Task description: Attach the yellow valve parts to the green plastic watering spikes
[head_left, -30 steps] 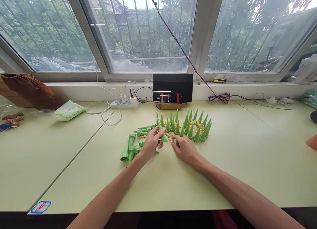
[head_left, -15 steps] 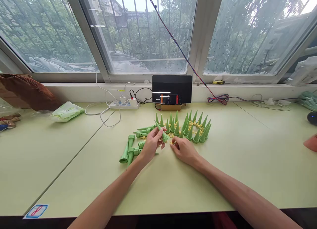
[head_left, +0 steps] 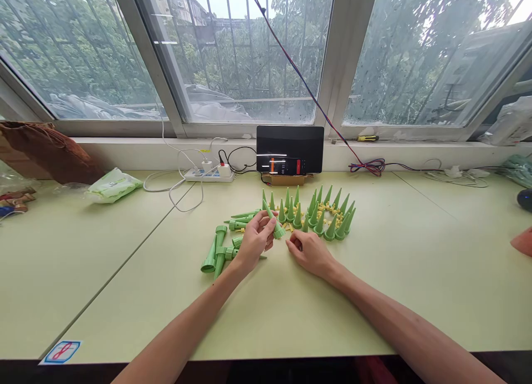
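My left hand (head_left: 254,242) is closed around a green plastic watering spike (head_left: 276,228), its tip tilted up and to the left and its wide capped end toward the right hand. Close beside it, my right hand (head_left: 311,252) rests low at the table with its fingers curled together; whatever they may hold is hidden. Small yellow pieces (head_left: 288,227) lie just beyond the right fingertips. More green spikes (head_left: 319,226) stand point up behind the right hand, with yellow bits among them. Several loose spikes (head_left: 220,256) lie on their sides left of the left hand, some overlapping.
A dark tablet (head_left: 291,143) with a phone (head_left: 286,166) in front leans on a cardboard box (head_left: 286,180) near the window. Left of it are a power strip (head_left: 210,175) and cables. A green-white packet (head_left: 115,185) lies at far left. Another person's hand (head_left: 522,241) shows at the right edge.
My right fingers have curled in more, and the yellow piece seen at their tips is out of sight. The left hand has tilted the spike slightly. The view has shifted a little.
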Motion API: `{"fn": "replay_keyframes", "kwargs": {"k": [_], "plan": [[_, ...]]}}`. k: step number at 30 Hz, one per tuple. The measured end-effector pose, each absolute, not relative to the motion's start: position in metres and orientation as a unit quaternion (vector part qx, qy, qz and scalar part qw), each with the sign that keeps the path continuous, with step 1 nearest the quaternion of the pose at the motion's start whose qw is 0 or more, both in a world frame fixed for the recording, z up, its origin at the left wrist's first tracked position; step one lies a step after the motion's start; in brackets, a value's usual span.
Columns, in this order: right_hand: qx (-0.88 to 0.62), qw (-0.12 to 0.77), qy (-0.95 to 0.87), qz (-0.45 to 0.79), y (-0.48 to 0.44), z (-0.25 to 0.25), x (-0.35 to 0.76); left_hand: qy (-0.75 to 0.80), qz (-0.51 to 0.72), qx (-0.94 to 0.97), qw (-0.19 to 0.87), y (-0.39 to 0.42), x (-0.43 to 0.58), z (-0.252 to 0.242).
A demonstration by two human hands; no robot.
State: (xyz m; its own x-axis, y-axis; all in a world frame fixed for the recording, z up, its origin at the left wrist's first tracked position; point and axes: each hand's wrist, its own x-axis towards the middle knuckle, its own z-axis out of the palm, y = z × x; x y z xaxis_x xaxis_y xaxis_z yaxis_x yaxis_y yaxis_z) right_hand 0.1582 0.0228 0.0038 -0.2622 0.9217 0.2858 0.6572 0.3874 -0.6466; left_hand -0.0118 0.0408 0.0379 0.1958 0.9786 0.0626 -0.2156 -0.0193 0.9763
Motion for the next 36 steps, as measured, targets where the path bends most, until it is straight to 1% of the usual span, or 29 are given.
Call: {"fn": "replay_keyframes", "kwargs": {"k": [7,14,25,33,36], "plan": [[-0.475,0.383,-0.747,0.265,0.022,0.006,0.157,0.374,0.494,0.495,0.609,0.041,-0.013,0.037],[-0.452,0.399,-0.716,0.351,0.016,0.010,0.155,0.392,0.489,0.482,0.612,0.040,-0.013,0.040],[-0.441,0.394,-0.720,0.363,0.015,0.010,0.156,0.396,0.468,0.488,0.621,0.038,-0.013,0.041],[-0.443,0.463,-0.693,0.329,0.009,0.022,0.152,0.362,0.469,0.482,0.646,0.039,-0.014,0.043],[-0.433,0.486,-0.668,0.359,0.007,0.024,0.151,0.352,0.457,0.489,0.655,0.038,-0.014,0.042]]}}
